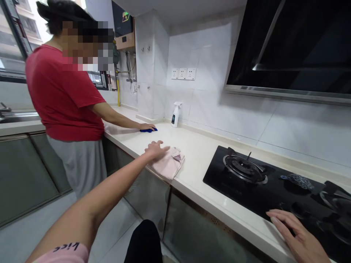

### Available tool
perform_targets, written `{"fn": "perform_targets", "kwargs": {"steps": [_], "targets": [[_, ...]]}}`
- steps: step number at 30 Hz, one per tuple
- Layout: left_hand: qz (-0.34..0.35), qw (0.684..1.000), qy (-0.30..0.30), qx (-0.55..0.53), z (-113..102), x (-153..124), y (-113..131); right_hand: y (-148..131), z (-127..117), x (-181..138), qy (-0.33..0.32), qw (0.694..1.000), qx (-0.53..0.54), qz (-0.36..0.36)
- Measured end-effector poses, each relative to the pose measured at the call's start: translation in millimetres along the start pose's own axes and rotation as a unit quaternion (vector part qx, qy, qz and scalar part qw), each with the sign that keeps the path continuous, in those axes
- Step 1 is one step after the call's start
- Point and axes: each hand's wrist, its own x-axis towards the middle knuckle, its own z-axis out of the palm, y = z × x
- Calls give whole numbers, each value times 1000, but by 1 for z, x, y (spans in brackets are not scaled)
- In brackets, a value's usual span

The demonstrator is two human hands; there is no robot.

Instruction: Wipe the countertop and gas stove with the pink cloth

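Upper left, a co-worker in a red T-shirt presses a blue cloth onto the glossy white countertop. Centre, left hand, fingers open and spread, rests on a crumpled pink cloth at the counter edge. Lower right, right hand, fingers loosely open, lies on the black glass gas hob.

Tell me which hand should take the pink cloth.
Left, probably: the left hand is on the pink cloth; the right hand sits farther off, at the edge of the black gas hob.
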Motion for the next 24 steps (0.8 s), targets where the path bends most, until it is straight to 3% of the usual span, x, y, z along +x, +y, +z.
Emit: {"fn": "perform_targets", "kwargs": {"steps": [3,5,9,13,17,24], "targets": [[97,993,-52,49,26,-26,10,1,-1,3,5,1000,-12,-19],[151,983,-51,87,43,-42,11,-7,-1,9,-4,998,-31,-57],[164,981,-41,92,52,-50,2,-44,6,30,-41,974,-95,-200],[127,985,-74,86,39,-27,-4,-77,23,48,-115,934,-142,-308],[74,989,-62,108,34,4,-9,-83,35,53,-181,901,-184,-349],[110,984,9,142,51,78,-11,-84,37,46,-143,890,-180,-392]]}}
